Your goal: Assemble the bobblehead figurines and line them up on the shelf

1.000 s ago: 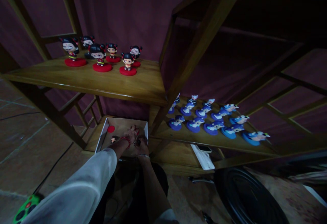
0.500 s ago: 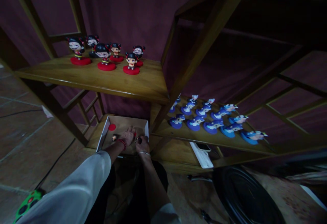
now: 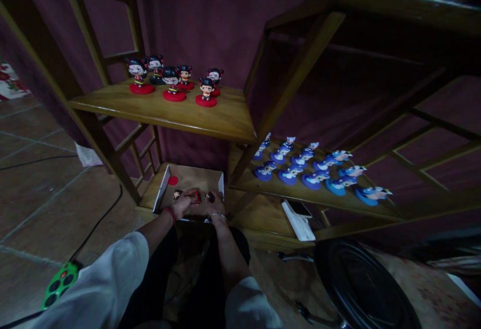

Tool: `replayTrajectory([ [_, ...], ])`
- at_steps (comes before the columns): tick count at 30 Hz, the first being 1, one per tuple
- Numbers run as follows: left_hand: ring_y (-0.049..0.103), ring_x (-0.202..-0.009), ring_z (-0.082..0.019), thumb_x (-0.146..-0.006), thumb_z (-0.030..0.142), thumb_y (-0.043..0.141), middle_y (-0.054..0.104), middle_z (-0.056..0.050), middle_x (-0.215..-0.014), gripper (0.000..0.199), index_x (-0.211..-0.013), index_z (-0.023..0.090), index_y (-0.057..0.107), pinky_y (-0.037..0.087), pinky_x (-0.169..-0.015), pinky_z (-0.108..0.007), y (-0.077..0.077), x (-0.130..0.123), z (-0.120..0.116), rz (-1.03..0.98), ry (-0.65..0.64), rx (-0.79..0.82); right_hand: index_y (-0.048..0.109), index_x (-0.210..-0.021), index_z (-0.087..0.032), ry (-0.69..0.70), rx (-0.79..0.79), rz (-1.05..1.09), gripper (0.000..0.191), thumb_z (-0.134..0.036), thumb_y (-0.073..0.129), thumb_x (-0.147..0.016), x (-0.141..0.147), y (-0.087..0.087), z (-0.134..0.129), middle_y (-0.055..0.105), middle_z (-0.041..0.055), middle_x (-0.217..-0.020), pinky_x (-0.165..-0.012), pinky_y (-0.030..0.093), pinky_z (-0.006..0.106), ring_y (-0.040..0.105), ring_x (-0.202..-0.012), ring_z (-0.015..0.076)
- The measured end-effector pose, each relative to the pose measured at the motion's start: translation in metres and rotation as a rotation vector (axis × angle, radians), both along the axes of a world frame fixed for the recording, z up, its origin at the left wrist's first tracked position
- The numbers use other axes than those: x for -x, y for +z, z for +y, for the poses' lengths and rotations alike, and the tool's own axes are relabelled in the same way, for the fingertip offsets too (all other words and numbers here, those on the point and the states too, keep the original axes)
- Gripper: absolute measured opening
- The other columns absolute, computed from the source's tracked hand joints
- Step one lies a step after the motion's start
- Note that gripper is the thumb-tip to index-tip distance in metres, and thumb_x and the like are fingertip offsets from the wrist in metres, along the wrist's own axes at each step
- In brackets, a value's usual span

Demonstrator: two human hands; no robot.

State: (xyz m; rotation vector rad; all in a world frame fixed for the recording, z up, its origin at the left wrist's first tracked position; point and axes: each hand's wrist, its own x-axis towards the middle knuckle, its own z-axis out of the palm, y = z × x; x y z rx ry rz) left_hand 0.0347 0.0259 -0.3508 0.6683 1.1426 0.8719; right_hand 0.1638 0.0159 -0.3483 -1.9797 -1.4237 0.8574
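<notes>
Black-topped, the figurine (image 3: 207, 197) is pinched in the right grip (image 3: 216, 205); the left grip (image 3: 184, 203) clasps a red piece (image 3: 198, 197).

The fingers of the left hand (image 3: 184, 206) partly cover a red piece (image 3: 196, 197) in the shallow box (image 3: 195, 175); whether they grip or merely touch it cannot be told. The right hand (image 3: 216, 206) hides much of a small dark figure (image 3: 208, 197), its features too tiny to read. On the upper shelf (image 3: 225, 118), a rear black-haired figure (image 3: 155, 62) is partly behind those nearer. A wooden post (image 3: 289, 93) conceals part of the leftmost purple figure (image 3: 259, 151). The bottom edge cuts off both pale sleeves and a black seat (image 3: 366, 284).
</notes>
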Motion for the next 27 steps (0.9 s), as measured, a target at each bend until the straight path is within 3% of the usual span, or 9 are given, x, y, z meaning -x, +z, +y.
replayTrajectory([
  [8, 0.063, -0.081, -0.013, -0.071, -0.002, 0.05, 0.065, -0.006, -0.092, 0.04, -0.105, 0.017, 0.056, 0.049, -0.081, -0.03, 0.006, 0.007, -0.009, -0.212, 0.034, 0.051, 0.056, -0.103, -0.023, -0.004, -0.055, 0.152, 0.033, -0.027, 0.052, -0.071, 0.002, -0.002, -0.004, 0.064, -0.0008, -0.092, -0.078, 0.045, 0.024, 0.059, -0.085, 0.0128],
  [20, 0.063, -0.081, -0.012, -0.072, -0.005, 0.044, 0.065, -0.005, -0.092, 0.043, -0.108, 0.016, 0.053, 0.049, -0.082, -0.028, 0.021, 0.012, -0.034, -0.287, 0.118, 0.084, 0.059, -0.1, -0.021, 0.056, -0.136, 0.335, 0.034, -0.029, 0.058, -0.067, 0.008, -0.007, -0.012, 0.066, 0.0011, -0.093, -0.079, 0.047, 0.025, 0.06, -0.085, 0.0125],
  [27, 0.063, -0.081, -0.012, -0.071, -0.007, 0.043, 0.065, -0.005, -0.092, 0.044, -0.107, 0.017, 0.054, 0.049, -0.083, -0.029, 0.018, 0.015, -0.045, -0.317, 0.172, 0.084, 0.06, -0.099, -0.017, 0.06, -0.132, 0.461, 0.036, -0.029, 0.06, -0.065, 0.015, -0.019, -0.015, 0.066, 0.0023, -0.095, -0.078, 0.048, 0.025, 0.06, -0.085, 0.013],
])
